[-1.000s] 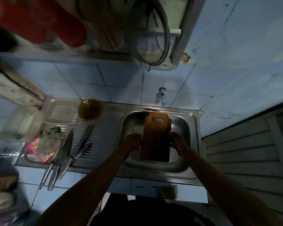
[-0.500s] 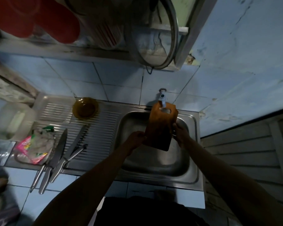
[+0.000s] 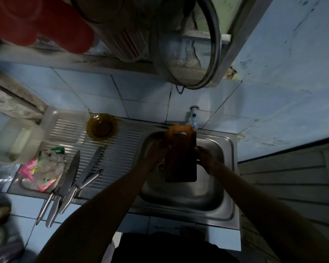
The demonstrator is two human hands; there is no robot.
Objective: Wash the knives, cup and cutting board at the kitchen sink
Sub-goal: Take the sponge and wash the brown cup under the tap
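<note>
Knives (image 3: pixel 68 184) lie in a loose bunch at the left on the ribbed draining board (image 3: pixel 122 149), blades pointing back toward the wall and handles hanging over the front edge; they look like three, though the dim light makes the count uncertain. Just left of them sits a crumpled pink and white wrapper (image 3: pixel 40 172). Behind the knives, near the tiled wall, stands an amber glass cup (image 3: pixel 101 126), apart from everything else. Moving right, the left hand (image 3: pixel 158 151) grips the left edge of the wooden cutting board (image 3: pixel 180 156), fingers curled round it, and the right hand (image 3: pixel 205 158) clasps the opposite edge the same way, so the board is held between them over the sink (image 3: pixel 226 168), handle hole uppermost and close under the small wall tap (image 3: pixel 194 118). I cannot make out any water running. To my eye the board is the step in hand, with the knives and cup waiting on the drainer. The next move, I'd guess, calls for one hand to let go and reach the tap while the other takes the board's weight alone, keeping a firm hold so the wood does not slip into the basin.
</note>
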